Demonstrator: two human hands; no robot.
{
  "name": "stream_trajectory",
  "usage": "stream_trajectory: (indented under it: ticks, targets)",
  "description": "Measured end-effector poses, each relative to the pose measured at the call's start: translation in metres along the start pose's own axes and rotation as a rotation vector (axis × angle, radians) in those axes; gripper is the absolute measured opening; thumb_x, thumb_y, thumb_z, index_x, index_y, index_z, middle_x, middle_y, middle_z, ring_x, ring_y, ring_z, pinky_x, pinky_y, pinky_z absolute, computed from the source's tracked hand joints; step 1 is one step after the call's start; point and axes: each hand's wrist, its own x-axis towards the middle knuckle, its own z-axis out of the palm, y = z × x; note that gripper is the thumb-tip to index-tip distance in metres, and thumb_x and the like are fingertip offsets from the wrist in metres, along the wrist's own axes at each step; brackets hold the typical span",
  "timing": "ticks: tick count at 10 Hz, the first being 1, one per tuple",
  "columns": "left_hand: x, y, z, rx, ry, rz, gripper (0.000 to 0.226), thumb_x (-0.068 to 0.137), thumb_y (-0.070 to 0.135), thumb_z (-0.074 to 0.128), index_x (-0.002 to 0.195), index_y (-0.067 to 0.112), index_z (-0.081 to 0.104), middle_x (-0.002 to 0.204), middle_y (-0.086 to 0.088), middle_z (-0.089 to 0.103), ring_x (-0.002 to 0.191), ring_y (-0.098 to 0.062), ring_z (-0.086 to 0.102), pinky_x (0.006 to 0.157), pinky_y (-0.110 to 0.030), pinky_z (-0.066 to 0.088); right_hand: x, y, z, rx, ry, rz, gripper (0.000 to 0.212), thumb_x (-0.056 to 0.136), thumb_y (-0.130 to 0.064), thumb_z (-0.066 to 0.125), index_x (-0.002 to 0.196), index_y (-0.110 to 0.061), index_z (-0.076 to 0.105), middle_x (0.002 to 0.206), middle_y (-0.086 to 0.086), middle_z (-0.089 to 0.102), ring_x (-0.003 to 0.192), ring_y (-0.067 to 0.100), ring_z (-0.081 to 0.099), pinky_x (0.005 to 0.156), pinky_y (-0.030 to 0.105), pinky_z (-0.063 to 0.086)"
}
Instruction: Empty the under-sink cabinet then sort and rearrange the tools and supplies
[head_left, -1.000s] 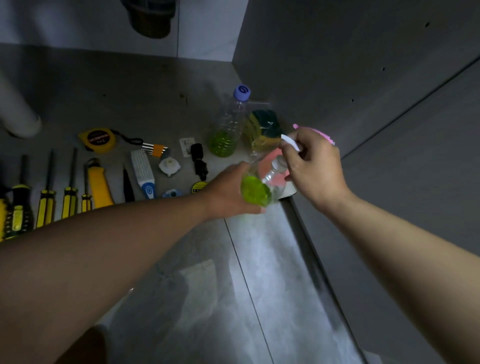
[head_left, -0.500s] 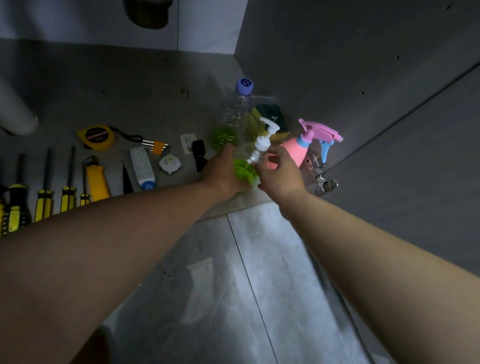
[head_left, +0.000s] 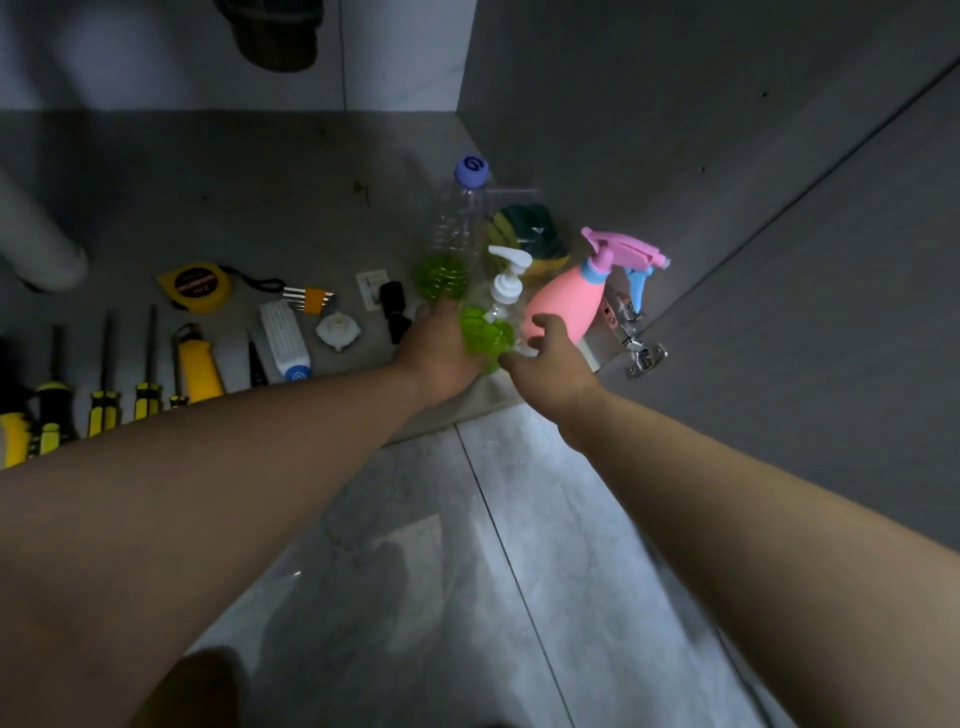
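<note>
A clear pump bottle (head_left: 488, 332) with green liquid and a white pump head stands on the cabinet floor (head_left: 218, 176) near the front right corner. My left hand (head_left: 441, 348) grips its lower body from the left. My right hand (head_left: 550, 358) hovers at its right side with relaxed fingers, the fingertips by the bottle's base and the thumb close to a pink spray bottle (head_left: 563, 304). Behind them stand a clear bottle with a blue cap (head_left: 454, 234) and a pack of sponges (head_left: 524, 228).
Tools lie in a row at the left: yellow tape measure (head_left: 197, 286), screwdrivers (head_left: 104, 384), yellow utility knife (head_left: 200, 364), white tube (head_left: 283, 338). A door hinge (head_left: 641, 356) juts out at the right wall. A white pipe (head_left: 36, 244) stands far left.
Both hands carried the pump bottle forward from the cabinet's front edge and set it beside the pink spray bottle. My right hand left the pump head and dropped to the base.
</note>
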Motion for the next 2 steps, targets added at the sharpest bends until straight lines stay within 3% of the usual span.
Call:
stream_trajectory:
  ticks: [1,2]
  targets:
    - [-0.01,0.008,-0.008,0.171,-0.054,-0.043,0.07,0.085,0.034,0.073,0.144,0.011,0.043,0.148,-0.018,0.041,0.135,-0.035,0.044,0.111,-0.044,0.042,-0.013,0.0,-0.008,-0.045,-0.107,0.061,0.069,0.092,-0.027,0.064,0.15,-0.023,0.028,0.121,0.005,0.053,0.107,0.029,0.058,0.091,0.041,0.054]
    - [-0.027,0.034,-0.027,0.352,-0.213,-0.103,0.059,0.089,0.035,0.065,0.14,0.009,0.049,0.143,-0.019,0.05,0.13,-0.035,0.051,0.106,-0.04,0.047,-0.036,-0.006,-0.024,-0.088,-0.246,0.107,0.072,0.089,-0.029,0.068,0.151,-0.024,0.032,0.134,0.007,0.054,0.115,0.026,0.058,0.101,0.043,0.053]
